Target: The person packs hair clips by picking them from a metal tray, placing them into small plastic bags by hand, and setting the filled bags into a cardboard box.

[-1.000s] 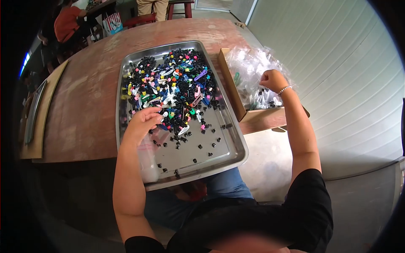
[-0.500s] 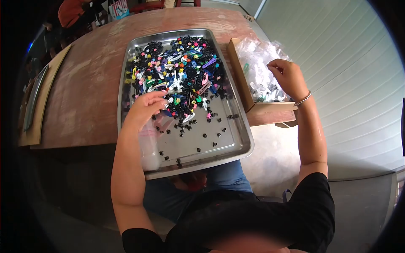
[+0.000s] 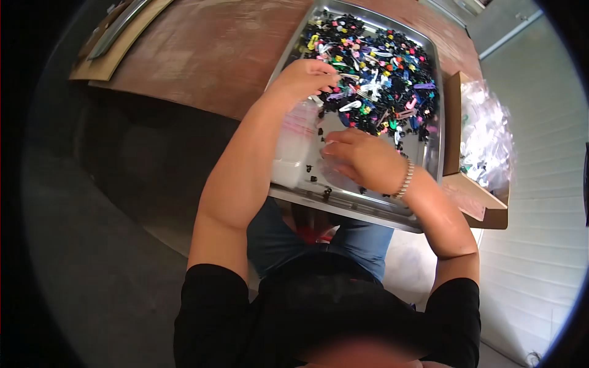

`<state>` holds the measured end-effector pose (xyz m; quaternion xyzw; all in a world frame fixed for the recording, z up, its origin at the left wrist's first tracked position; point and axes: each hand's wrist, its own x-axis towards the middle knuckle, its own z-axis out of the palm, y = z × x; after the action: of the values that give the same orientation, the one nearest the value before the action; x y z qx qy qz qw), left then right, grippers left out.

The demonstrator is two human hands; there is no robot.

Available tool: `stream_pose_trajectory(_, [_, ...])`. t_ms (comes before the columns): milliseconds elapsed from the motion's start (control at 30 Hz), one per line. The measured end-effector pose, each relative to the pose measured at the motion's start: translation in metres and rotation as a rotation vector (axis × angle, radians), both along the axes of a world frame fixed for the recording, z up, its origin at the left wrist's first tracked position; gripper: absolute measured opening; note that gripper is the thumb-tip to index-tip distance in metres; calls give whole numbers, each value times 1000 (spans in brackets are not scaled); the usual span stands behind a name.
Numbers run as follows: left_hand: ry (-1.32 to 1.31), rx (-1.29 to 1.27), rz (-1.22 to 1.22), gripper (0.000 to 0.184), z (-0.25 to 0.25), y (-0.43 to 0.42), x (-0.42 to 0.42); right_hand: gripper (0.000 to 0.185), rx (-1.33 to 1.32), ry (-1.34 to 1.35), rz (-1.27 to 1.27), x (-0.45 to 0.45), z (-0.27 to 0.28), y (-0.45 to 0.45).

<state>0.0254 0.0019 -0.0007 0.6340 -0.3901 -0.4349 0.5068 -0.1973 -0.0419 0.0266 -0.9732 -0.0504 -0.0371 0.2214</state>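
A metal tray (image 3: 432,147) holds a heap of small black claw clips and coloured hair clips (image 3: 380,67). Over its left side is my left hand (image 3: 307,83), thumb and fingers closed together beside a pale clip; what they pinch is too small to make out. My right hand (image 3: 367,161) is over the near part of the tray, fingers curled on a clear plastic bag (image 3: 337,175). Below my left hand, clear zip bags (image 3: 293,147) with red stripes lie at the tray's left edge.
A cardboard box (image 3: 453,126) full of clear plastic bags (image 3: 488,135) stands right of the tray. The tray rests on a worn reddish table (image 3: 208,52). Boards (image 3: 132,37) lie at the table's far left. A pale ribbed wall (image 3: 546,159) rises on the right.
My right hand has moved left from above the box to the near part of the tray, now with a clear bag. My left hand stays by the clips. The view has turned left and down.
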Motion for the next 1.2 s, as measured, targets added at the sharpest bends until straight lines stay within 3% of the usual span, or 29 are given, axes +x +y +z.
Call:
stream_pose_trajectory(67, [10,-11,17,34,-2,0,0,17,-32,-80,29,20,-20,7])
stream_pose_trajectory(133, [20,21,-72,31,-5,-2,2,19,-304,-167,34,36,-36,9])
stream_pose_trajectory(200, [-25,-21,-177,30,-14,-3,3,23,-308,-229,52,41,-49,9])
stream_pose_trajectory(400, [-113,231,-315,37,-4,2,-7,35,-388,-314,130,39,-55,12])
stream_pose_trajectory(667, [-210,245,-313,39,-6,5,-6,23,-295,-425,207,41,-51,11])
stream_pose_trajectory(867, [-285,186,-340,34,-16,3,-6,12,-180,-476,96,44,-44,5])
stream_pose_trajectory(933, [-100,127,-309,36,-11,5,-9,12,-201,-526,87,42,-34,-2])
stream_pose_trajectory(1000, [-79,210,-233,43,-5,3,-8,10,-268,-516,54,34,-17,-14])
stream_pose_trajectory(1067, [200,237,-100,41,3,3,-11,10,-294,-540,-31,25,0,-25])
stream_pose_trajectory(1200, [333,151,-87,39,5,5,-15,13,-329,-577,-156,16,6,-47])
